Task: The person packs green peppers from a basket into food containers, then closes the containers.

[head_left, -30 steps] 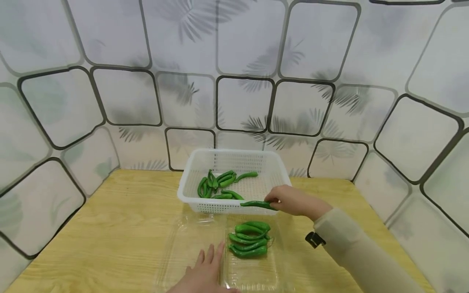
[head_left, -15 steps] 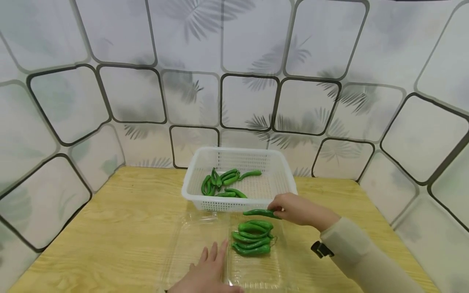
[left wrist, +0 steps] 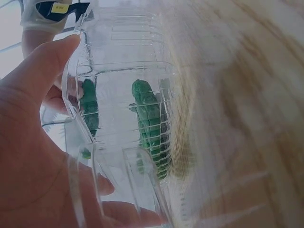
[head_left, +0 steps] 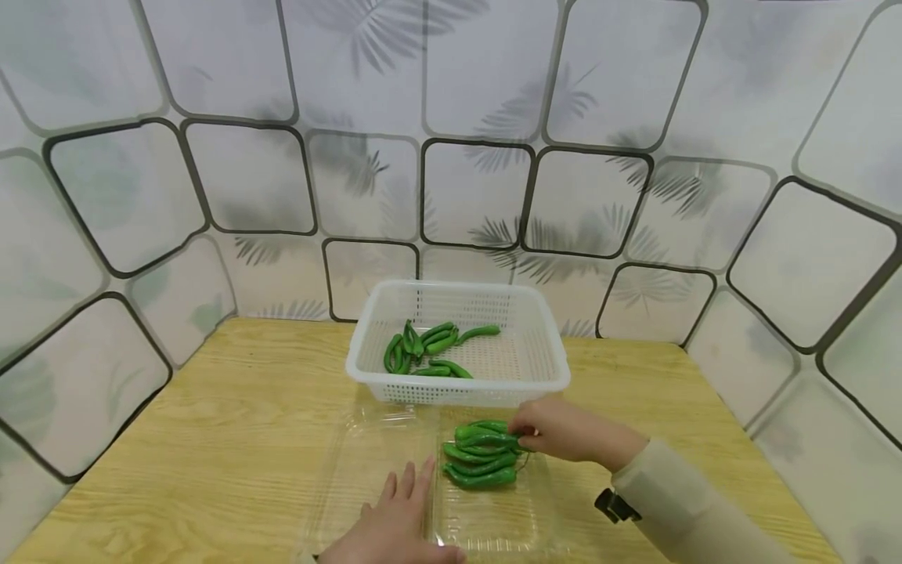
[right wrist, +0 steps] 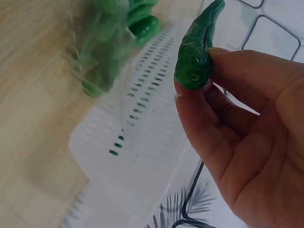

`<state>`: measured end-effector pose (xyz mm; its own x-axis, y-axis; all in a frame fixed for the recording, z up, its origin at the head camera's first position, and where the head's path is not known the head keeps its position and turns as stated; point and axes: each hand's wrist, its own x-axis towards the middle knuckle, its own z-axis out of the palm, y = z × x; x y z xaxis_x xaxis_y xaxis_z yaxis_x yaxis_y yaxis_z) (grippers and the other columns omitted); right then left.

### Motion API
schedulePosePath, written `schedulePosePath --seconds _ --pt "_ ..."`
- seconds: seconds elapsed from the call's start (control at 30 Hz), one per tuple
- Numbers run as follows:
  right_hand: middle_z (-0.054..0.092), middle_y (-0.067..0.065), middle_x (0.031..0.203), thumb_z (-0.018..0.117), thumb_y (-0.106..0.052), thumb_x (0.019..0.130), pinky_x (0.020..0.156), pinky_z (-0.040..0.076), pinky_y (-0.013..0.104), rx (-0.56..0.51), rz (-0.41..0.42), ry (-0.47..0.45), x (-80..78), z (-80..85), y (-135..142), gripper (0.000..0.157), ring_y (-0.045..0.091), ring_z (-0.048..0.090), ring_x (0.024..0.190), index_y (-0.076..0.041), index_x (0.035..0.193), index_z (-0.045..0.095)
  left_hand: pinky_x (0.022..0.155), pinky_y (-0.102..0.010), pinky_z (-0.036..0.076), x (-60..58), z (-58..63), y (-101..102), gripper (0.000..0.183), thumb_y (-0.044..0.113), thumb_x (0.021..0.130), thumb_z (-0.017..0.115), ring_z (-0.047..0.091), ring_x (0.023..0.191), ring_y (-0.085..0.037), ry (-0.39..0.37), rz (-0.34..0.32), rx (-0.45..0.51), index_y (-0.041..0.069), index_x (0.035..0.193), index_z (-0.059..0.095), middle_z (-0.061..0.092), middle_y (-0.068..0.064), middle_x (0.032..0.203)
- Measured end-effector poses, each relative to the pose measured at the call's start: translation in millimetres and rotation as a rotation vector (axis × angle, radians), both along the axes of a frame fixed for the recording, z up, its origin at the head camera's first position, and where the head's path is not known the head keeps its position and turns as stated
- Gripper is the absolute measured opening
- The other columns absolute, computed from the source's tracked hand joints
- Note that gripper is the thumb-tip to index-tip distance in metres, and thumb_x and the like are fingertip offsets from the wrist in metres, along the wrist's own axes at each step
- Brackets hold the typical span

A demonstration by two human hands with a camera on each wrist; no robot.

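Note:
My right hand pinches one end of a green chili pepper between thumb and fingers. In the head view this pepper lies over a row of several green peppers in the right half of a clear plastic clamshell box. With fingers spread, my left hand rests on the middle fold and near edge of the box. Its thumb reaches along the box's rim in the left wrist view, while its other fingers show through the clear plastic. The box's lid lies flat on the left.
Behind the box stands a white perforated basket with several more green peppers in it, mostly on its left side. Everything sits on a wood-grain table. A patterned wall covering encloses the back and sides.
My right hand has carried the pepper from the basket's front rim toward me and down over the row in the box. The left hand has stayed on the box.

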<state>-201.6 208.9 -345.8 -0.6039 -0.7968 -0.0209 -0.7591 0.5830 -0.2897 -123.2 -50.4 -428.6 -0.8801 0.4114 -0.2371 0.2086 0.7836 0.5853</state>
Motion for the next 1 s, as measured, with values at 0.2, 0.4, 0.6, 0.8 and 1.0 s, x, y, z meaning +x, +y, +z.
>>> schedulePosePath --seconds 0.2,0.4,0.6,0.8,1.0 --pt "0.063 -0.006 0.084 0.066 -0.007 0.085 0.066 0.047 0.022 0.035 0.021 0.005 9.7 -14.4 -6 0.01 0.002 0.056 0.075 -0.009 0.093 0.071 0.075 -0.081 0.022 1.3 1.8 -1 0.114 0.068 0.068 0.067 0.02 0.127 -0.058 0.011 -0.005 0.004 0.004 0.148 0.016 0.023 -0.033 0.144" --pt "0.058 -0.012 0.077 0.067 -0.008 0.083 0.061 0.043 0.019 0.078 0.011 -0.021 17.9 -28.5 -12 0.008 -0.002 0.049 0.068 -0.012 0.089 0.071 0.076 -0.08 0.024 2.4 3.6 -1 0.114 0.069 0.068 0.066 0.021 0.127 -0.056 0.025 -0.015 -0.014 0.005 0.148 0.016 0.025 -0.032 0.144" --pt "0.057 -0.013 0.073 0.071 -0.009 0.079 0.06 0.042 0.018 0.104 0.007 0.008 22.2 -41.6 -17 0.007 -0.002 0.047 0.065 -0.014 0.084 0.07 0.077 -0.079 0.024 5.2 3.8 -1 0.115 0.069 0.067 0.066 0.022 0.127 -0.056 0.057 -0.009 -0.008 0.004 0.148 0.016 0.025 -0.032 0.143" --pt "0.059 -0.011 0.074 0.073 -0.008 0.077 0.059 0.043 0.019 0.095 -0.007 0.004 23.1 -51.2 -18 0.009 -0.001 0.05 0.066 -0.013 0.083 0.069 0.077 -0.079 0.025 7.8 4.6 0 0.115 0.068 0.066 0.068 0.023 0.127 -0.056 0.097 -0.001 -0.006 0.004 0.148 0.018 0.026 -0.033 0.143" --pt "0.058 -0.01 0.076 0.074 -0.011 0.078 0.06 0.045 0.02 0.1 -0.049 -0.005 23.0 -56.9 -20 0.008 0.0 0.051 0.068 -0.014 0.082 0.068 0.076 -0.079 0.026 8.7 5.0 0 0.115 0.069 0.066 0.067 0.023 0.127 -0.056 0.103 -0.002 -0.004 0.005 0.148 0.018 0.026 -0.032 0.143"
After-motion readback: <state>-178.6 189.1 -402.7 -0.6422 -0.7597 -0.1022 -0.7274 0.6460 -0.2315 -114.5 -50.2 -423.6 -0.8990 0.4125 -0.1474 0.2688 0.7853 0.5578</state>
